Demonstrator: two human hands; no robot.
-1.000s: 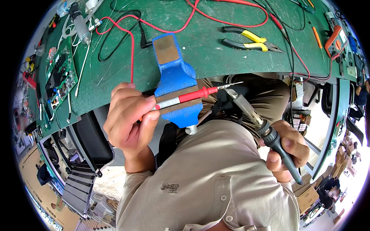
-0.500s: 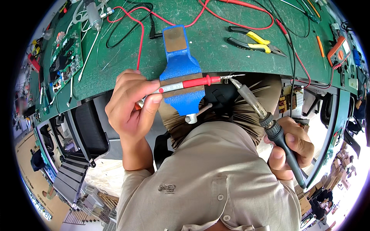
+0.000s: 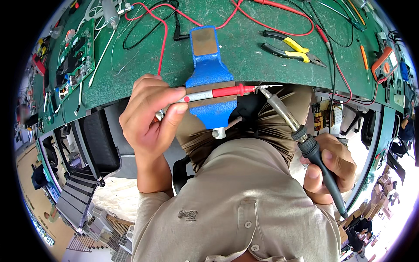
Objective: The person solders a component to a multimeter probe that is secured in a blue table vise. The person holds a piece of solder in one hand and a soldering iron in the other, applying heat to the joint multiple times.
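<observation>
Between the finger and thumb of my left hand (image 3: 150,113) is the grey end of a test probe (image 3: 229,91), whose front part is red. The probe lies along the jaws of a blue bench vise (image 3: 209,70); I cannot tell whether they clamp it. Its thin metal tip points right, with some silvery wire-like stuff around its base. Closed round the dark handle of a soldering iron (image 3: 283,112), my right hand (image 3: 329,168) keeps the iron slanted up to the left. The iron's tip meets, or nearly meets, the base of the probe's metal tip.
Yellow-and-black pliers (image 3: 294,48) lie on the green mat (image 3: 244,56) right of the vise. Farther right sit an orange multimeter (image 3: 384,63) and an orange-handled tool (image 3: 363,56). Red and black leads cross the back. A circuit board (image 3: 76,56) and a syringe (image 3: 110,15) are at left.
The view has shifted slightly, so the vise and probe show a little farther right. Both hands keep their grips, and the iron's tip stays at the base of the probe's metal tip.
</observation>
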